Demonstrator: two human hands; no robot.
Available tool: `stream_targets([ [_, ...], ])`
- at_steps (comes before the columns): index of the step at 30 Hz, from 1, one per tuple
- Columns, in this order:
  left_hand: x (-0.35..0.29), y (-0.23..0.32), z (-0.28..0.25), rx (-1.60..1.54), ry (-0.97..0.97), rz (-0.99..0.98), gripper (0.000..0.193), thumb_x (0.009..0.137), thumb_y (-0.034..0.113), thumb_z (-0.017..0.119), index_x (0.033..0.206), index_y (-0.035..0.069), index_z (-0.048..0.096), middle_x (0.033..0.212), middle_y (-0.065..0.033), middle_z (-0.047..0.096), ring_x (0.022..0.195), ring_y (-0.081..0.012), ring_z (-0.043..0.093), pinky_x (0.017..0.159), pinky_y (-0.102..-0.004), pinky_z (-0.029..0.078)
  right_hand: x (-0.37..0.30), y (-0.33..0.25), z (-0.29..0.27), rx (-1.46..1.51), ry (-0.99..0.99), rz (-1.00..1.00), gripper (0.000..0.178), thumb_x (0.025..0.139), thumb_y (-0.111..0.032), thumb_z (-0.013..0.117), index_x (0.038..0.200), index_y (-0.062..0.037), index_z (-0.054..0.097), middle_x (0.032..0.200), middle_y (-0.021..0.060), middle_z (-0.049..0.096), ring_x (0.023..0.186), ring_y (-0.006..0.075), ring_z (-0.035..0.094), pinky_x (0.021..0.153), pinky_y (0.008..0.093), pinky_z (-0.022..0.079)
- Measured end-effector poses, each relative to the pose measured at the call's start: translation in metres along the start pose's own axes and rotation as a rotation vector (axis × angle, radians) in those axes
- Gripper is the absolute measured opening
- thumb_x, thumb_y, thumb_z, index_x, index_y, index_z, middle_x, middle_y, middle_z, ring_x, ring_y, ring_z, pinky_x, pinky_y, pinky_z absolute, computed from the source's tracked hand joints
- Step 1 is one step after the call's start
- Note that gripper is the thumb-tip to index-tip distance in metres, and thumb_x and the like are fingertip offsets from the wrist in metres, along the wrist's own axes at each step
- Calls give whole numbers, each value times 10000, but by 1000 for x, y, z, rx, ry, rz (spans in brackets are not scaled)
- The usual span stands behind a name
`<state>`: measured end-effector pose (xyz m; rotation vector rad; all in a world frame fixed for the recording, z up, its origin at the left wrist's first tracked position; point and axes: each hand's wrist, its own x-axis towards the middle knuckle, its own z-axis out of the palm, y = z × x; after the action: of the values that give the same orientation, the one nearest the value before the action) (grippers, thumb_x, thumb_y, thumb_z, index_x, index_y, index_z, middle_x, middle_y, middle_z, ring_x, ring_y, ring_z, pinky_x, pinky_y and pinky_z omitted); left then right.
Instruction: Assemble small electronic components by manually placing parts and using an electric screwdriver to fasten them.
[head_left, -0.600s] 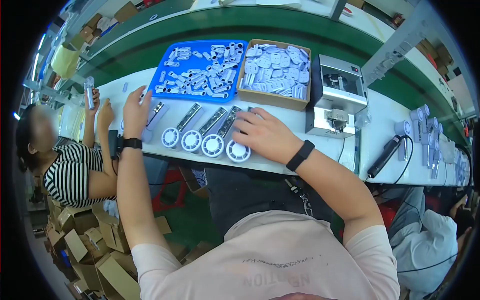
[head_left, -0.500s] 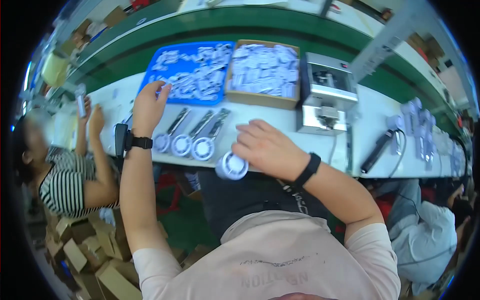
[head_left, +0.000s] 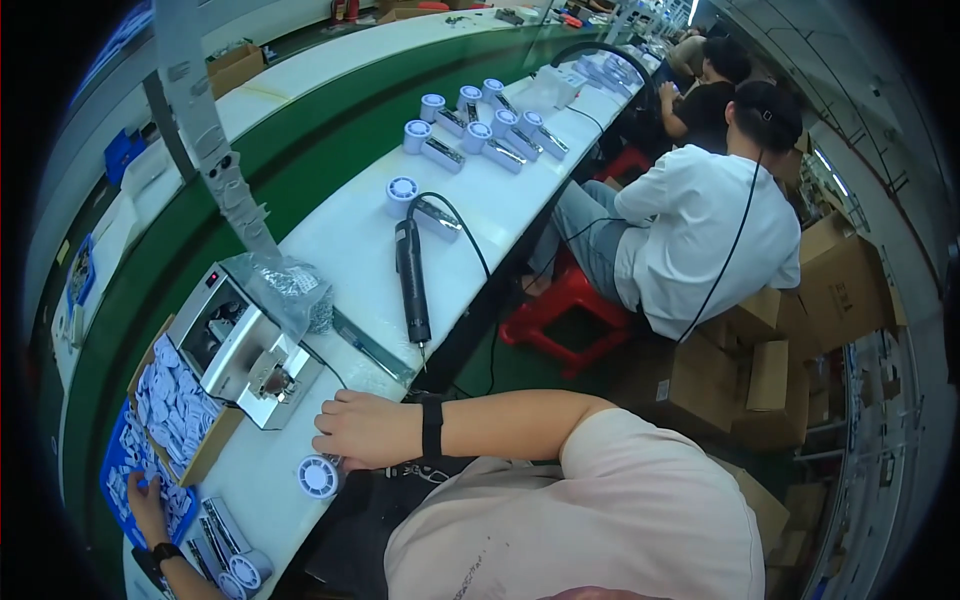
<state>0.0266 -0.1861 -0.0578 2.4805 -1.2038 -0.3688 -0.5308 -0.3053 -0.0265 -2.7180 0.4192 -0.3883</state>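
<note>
- Slippage looked the likeliest trouble: the right hand (head_left: 365,428) had a round-headed plastic unit (head_left: 319,477) at the near edge of the white workbench (head_left: 325,215), so a loosened grip could have let it drop off that side.
- Divided reach might have made this worse, since the left hand (head_left: 147,505) was well apart, over the blue tray (head_left: 106,482) of small pale parts (head_left: 128,455); a hasty sweep there could have scattered them or knocked the row of similar units (head_left: 250,568) beside the left forearm.
- Snagging was possible too: the black electric screwdriver (head_left: 411,280) lay beyond the right hand, its bit aimed toward the bench's near side, and a tug on its cord could have dragged it off.
- Right fingers were bent and close together, seemingly wrapped over the unit's stem, which the hand hid.
- Left fingers curved down among the parts; whether they pinched one could not be told.
- Pale lavender-white plastic formed the unit's head, with a spoked, vent-like ring around a plain hub, facing up.
- Position: the unit was just beside the right hand, nearer the person than the silver benchtop machine (head_left: 265,385); whether it touched the bench was unclear.
</note>
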Motion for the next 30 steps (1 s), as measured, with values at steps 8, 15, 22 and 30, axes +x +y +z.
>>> stream_targets([
  [8,-78,-65,-25,-453,340,-80,334,1036,236,663,1288,18,632,1063,-49,670,914,-123,611,841,-268,500,2,-4,-16,268,118,-94,505,807,-305,838,1202,-79,620,1095,98,613,1085,299,584,951,418,449],
  [15,-260,259,65,-1057,184,250,273,853,-115,723,1081,25,671,1097,-126,701,978,-219,658,891,-345,550,12,-31,-42,531,240,-136,469,856,-159,809,1267,-9,641,1139,145,692,982,338,673,811,422,546],
  [22,-311,270,115,-873,142,540,412,789,27,860,1157,21,673,1144,-158,699,998,-299,672,877,-384,540,-10,-24,-32,633,102,-202,311,812,-35,817,1104,12,719,972,117,709,827,325,683,693,408,545],
  [30,-262,289,88,-219,256,592,536,796,125,836,1289,48,639,1146,-124,683,1079,-324,622,938,-414,503,0,19,-66,305,4,-25,252,826,-20,787,1071,-21,730,947,128,671,868,315,656,755,412,533],
])
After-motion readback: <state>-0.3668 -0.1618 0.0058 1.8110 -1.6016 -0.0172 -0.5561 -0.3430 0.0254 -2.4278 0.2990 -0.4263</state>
